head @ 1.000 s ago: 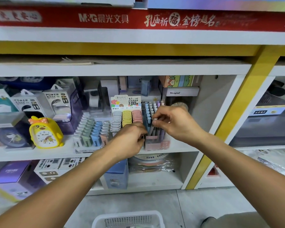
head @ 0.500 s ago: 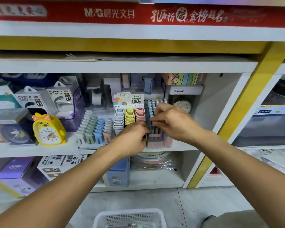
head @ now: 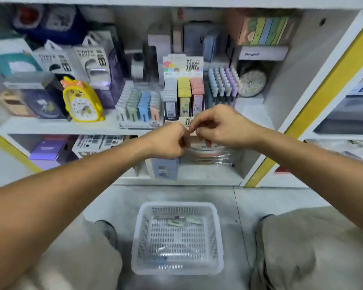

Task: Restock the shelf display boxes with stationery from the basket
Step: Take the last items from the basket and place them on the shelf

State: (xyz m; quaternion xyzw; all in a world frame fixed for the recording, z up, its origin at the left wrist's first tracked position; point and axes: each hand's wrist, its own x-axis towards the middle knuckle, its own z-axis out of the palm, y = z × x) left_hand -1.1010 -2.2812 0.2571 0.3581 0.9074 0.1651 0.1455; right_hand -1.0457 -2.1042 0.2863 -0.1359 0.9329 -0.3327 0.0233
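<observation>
Both hands, left hand point(head: 168, 141) & right hand point(head: 220, 126), are meeting fingers-curled below the pastel pen display box point(head: 222, 86), contents unclear; next, I'd judge, reaching to the white slotted plastic basket point(head: 177, 237) w/ few items left.

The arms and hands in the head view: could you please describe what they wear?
Both forearms are bare to the frame edge, with no sleeves showing. The left hand and right hand wear no gloves; no watch or ring is visible.

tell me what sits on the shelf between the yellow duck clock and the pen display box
In the head view, two display boxes sit between the yellow duck clock and the pen display box: pastel erasers, then lead refill cases.
</observation>
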